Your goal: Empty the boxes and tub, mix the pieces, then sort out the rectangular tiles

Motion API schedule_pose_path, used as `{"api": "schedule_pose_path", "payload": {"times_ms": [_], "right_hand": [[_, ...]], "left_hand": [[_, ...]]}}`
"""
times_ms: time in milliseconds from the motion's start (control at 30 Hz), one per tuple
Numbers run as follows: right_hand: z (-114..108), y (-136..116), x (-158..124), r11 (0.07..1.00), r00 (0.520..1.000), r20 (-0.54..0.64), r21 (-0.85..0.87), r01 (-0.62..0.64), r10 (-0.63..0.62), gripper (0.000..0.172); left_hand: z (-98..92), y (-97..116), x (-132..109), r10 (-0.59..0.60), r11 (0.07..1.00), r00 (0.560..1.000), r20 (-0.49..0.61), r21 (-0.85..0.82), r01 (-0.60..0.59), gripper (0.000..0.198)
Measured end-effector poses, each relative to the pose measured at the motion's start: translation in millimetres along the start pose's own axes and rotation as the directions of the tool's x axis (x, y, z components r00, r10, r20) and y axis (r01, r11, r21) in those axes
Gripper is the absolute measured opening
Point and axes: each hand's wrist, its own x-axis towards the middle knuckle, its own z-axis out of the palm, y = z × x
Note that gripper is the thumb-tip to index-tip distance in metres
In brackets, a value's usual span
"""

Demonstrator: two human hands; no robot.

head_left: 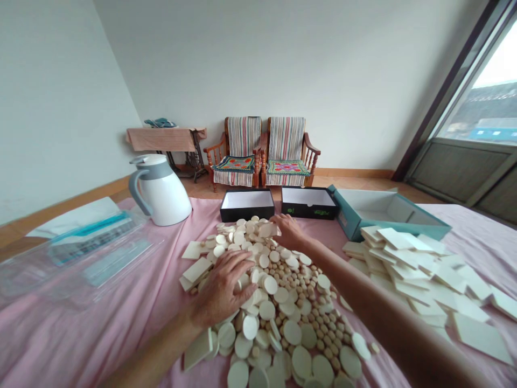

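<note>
Far to the left of the heap, a clear plastic bag (81, 253) with a teal strip lies on a pink cloth (81, 345), and a white-and-grey insulated jug (161, 194) stands just beyond it. Further back, left of the heap, is a wooden sewing table (165, 140) with a pink top, and beyond the heap are two wooden armchairs (262, 151) with striped covers.

The heap itself, a wide, loose heap of flat, cream round discs (278, 318) mixed with small tan beads (323, 328), fills the middle of the cloth. A few flat cream rectangular tiles (197, 269) lie along its left edge. The person's left hand (220, 288) rests open on the heap's left side, fingers spread and not clenched. The right hand (287, 230) lies over the heap's far edge, fingers curved downward; I cannot tell whether it holds a piece.

Just beyond the heap sit two open black boxes (247, 205) (309, 202), and to its far right are an open teal box (388, 213) and a spilling pile of larger cream rectangular tiles (428, 280).

The risk lies at the heap's loose edges: a careless sweep of either hand could send discs and beads rolling off the cloth or mix them into the tiles.
</note>
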Motion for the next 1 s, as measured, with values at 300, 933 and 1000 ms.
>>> {"api": "schedule_pose_path", "payload": {"times_ms": [300,933,1000], "right_hand": [[-59,24,-77,0.981,0.979,-0.174,-0.137,-0.134,0.109,0.04],[-88,102,-161,0.953,0.86,-0.414,0.193,-0.236,0.297,0.027],[-69,69,-146,0.954,0.948,-0.234,0.257,-0.154,0.216,0.022]], "left_hand": [[2.6,-5,-1,0.04,0.999,0.999,0.013,0.035,-0.041,0.029],[11.2,-8,2,0.071,0.997,0.995,-0.075,0.021,-0.069,0.022],[10.0,-8,2,0.081,0.997,0.993,-0.081,0.023,-0.079,0.022]]}}
